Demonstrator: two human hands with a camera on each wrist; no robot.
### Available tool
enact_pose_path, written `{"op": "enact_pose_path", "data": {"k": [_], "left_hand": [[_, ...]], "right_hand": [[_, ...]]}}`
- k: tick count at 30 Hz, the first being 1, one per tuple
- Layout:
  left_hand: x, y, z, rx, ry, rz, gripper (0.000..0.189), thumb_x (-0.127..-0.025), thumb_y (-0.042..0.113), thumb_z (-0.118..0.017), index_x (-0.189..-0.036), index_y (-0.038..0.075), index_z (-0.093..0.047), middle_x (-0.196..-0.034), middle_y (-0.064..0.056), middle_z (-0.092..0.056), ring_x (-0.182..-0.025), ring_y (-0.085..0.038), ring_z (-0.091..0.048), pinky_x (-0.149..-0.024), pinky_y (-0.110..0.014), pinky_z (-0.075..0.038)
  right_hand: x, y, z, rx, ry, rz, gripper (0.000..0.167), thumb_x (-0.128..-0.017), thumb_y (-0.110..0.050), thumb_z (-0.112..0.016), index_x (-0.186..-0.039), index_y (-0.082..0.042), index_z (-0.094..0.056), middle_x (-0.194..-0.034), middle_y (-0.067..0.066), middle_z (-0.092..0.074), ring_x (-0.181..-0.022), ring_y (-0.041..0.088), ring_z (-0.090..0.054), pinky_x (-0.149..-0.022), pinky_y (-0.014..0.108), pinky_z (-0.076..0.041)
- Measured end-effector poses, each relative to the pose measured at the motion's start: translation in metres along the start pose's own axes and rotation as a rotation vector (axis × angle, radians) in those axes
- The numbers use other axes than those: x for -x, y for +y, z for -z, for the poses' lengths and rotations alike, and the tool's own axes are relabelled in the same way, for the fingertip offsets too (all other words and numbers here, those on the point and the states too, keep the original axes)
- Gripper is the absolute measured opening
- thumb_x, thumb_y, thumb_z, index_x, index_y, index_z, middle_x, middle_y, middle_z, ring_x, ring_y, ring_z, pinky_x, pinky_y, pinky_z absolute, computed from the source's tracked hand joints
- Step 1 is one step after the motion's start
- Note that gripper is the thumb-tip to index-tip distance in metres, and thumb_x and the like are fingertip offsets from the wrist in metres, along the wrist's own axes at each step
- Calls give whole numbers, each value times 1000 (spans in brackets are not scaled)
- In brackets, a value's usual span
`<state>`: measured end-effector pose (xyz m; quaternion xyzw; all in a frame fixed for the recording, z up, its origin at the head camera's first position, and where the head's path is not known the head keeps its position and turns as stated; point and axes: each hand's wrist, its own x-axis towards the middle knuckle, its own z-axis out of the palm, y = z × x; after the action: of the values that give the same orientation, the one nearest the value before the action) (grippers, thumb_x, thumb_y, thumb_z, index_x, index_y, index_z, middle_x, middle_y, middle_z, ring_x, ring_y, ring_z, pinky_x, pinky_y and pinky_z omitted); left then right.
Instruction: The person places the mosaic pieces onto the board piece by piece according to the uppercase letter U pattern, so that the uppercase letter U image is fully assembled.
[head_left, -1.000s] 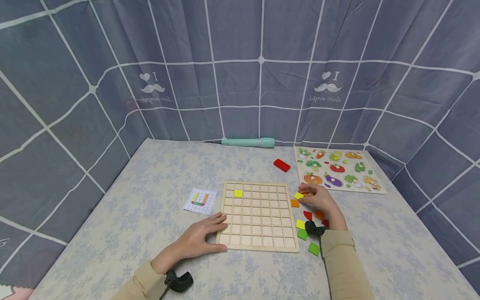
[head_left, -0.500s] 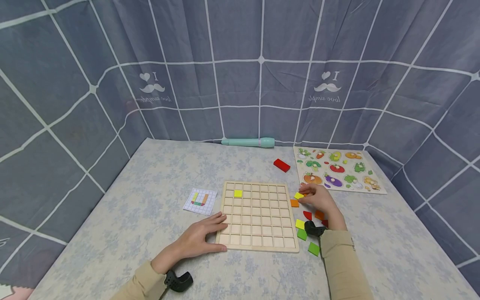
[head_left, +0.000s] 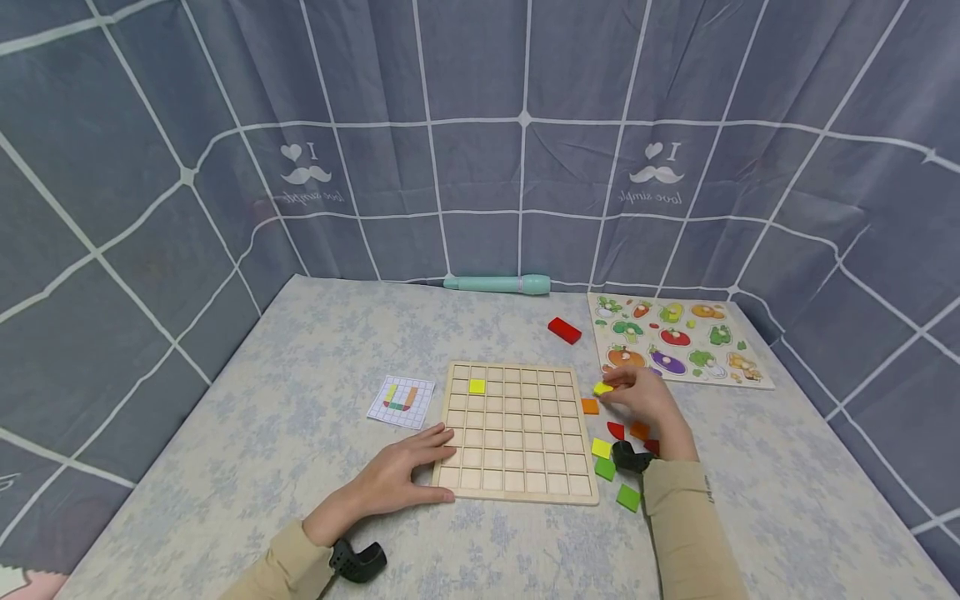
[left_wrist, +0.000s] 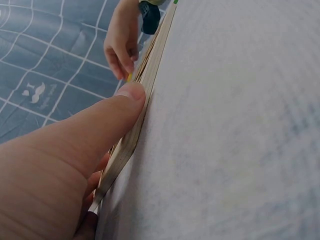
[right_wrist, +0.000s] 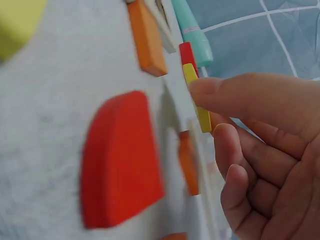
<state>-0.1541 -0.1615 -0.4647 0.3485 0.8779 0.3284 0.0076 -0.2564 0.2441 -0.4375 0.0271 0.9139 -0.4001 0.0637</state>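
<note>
My right hand (head_left: 648, 404) pinches a yellow square tile (right_wrist: 204, 119) between thumb and fingers, just beyond the right edge of the wooden grid board (head_left: 525, 433). In the right wrist view the tile stands on edge, away from the tabletop. My left hand (head_left: 397, 475) rests at the board's near left corner, its thumb (left_wrist: 107, 122) along the front edge and its other fingers at the left side. One yellow tile (head_left: 477, 387) lies in a cell near the board's upper left. Close by my right hand are an orange tile (head_left: 590, 407) and a red quarter-round piece (right_wrist: 122, 165).
More green tiles (head_left: 628, 498) and a yellow tile (head_left: 602, 448) lie right of the board. A pattern card (head_left: 401, 402) sits at its left. Farther back are a red block (head_left: 564, 331), a vegetable puzzle board (head_left: 712, 337) and a mint-green stick (head_left: 495, 285).
The yellow tile pinched in my right hand has shifted slightly right and up in the head view. My left hand and the board stay in place.
</note>
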Motion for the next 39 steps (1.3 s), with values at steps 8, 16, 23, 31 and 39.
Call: {"op": "enact_pose_path", "data": {"k": [8,16,23,31,39], "left_hand": [[-1,-1,0,-10,5,-5,69,-79,51,-69,-130,5,-58,-143,-7,-43,-136,-22,-32,-107,-44,-34],[-1,-1,1,-12,-1,-1,69,-80,52,-68,-130,6,-57,-144,-6,-42,-136,-22,-31,-108,-44,-33],[0,-1,0,-17,0,9,69,-80,51,-69,-130,6,-57,-144,-6,-42,-136,-22,-32,-107,-44,-33],[1,0,0,-25,-3,15,68,-80,52,-68,-129,6,-58,-143,-5,-43,-136,-21,-32,-107,-44,-34],[0,1,0,-24,-12,12,67,-81,53,-67,-130,7,-58,-144,-5,-43,-136,-20,-31,-107,-43,-33]], "right_hand": [[9,-26,8,-11,45,93,32,-84,-22,-71,-111,-6,-66,-109,14,-61,-97,28,-53,-73,33,-50],[17,-69,-6,-42,30,290,28,-85,-17,-71,-110,-4,-67,-110,13,-64,-104,30,-55,-87,42,-48],[17,-105,-40,-59,-81,472,24,-81,-11,-74,-104,-7,-68,-102,6,-65,-98,29,-59,-78,37,-51],[7,-126,-84,-43,-229,537,21,-80,-7,-74,-100,-6,-67,-100,4,-65,-92,22,-61,-78,30,-54],[-2,-129,-112,10,-301,450,23,-79,-8,-76,-99,-9,-66,-94,1,-62,-83,15,-58,-72,28,-51]]}}
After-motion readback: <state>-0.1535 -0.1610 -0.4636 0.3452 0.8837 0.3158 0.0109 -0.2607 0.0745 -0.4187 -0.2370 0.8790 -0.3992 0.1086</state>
